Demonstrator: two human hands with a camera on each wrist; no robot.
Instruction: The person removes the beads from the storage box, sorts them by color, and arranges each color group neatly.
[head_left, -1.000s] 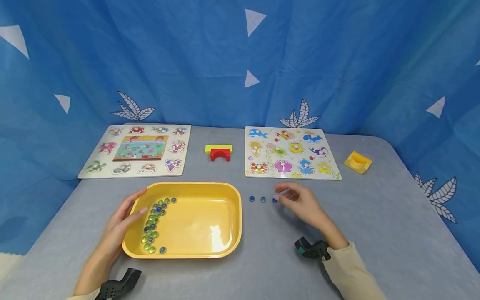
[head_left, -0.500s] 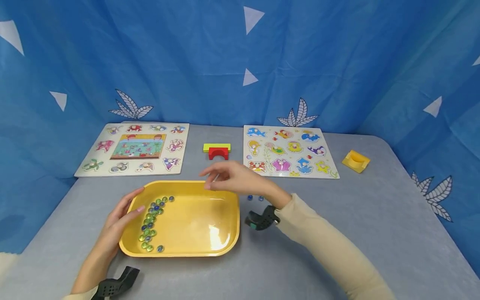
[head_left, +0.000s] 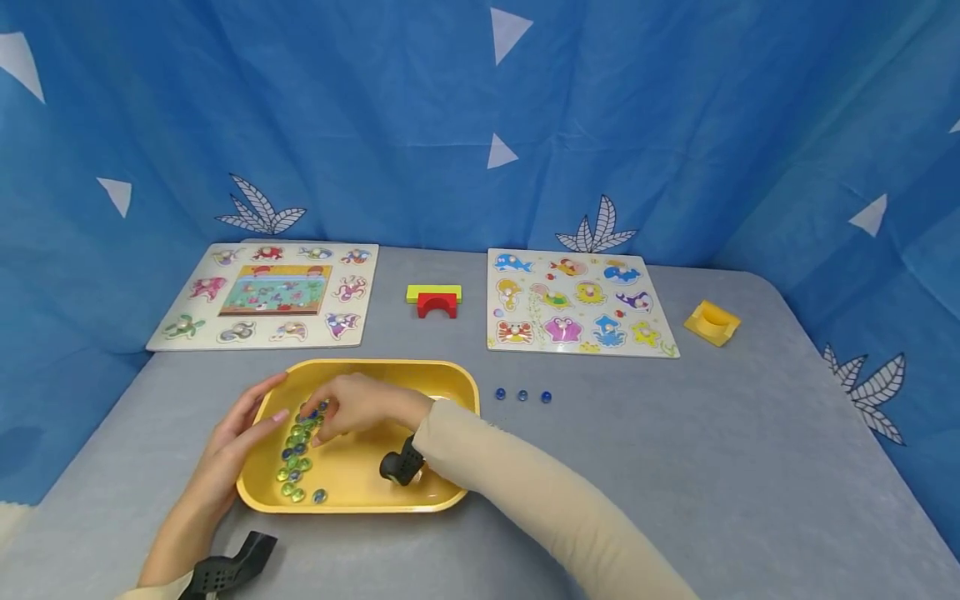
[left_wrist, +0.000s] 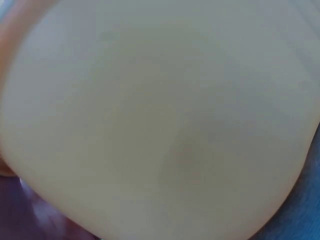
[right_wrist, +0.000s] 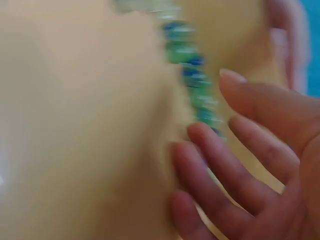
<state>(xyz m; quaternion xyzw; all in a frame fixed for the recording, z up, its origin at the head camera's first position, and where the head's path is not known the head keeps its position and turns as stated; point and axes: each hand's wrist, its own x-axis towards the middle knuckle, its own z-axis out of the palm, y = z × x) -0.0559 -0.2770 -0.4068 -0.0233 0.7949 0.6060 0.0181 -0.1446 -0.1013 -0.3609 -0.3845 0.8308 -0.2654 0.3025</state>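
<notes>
A yellow tray (head_left: 337, 506) stands on the table, with green and blue glass marbles (head_left: 294, 463) clustered along its left side. My left hand (head_left: 228, 446) holds the tray's left end, thumb over the rim and fingers along the outer wall. Inside the tray, my right hand (head_left: 352, 406) reaches down at the marbles. In the right wrist view, thumb and fingers of the right hand (right_wrist: 250, 165) are spread apart beside the blurred row of marbles (right_wrist: 192, 75), with nothing visible held. The left wrist view is filled by a blurred pale surface (left_wrist: 160, 110).
Three blue marbles (head_left: 522, 396) lie in a row right of the tray. Behind are two sea-animal peg puzzle boards, one on the left (head_left: 345, 333) and one on the right (head_left: 540, 310). Between them sit a red arch block (head_left: 437, 302) and a yellow-green block (head_left: 412, 293). A yellow block (head_left: 712, 323) lies far right.
My right hand has moved left from the third blue marble on the table, across the tray's far rim, and down to the marbles inside. My left hand stays on the tray.
</notes>
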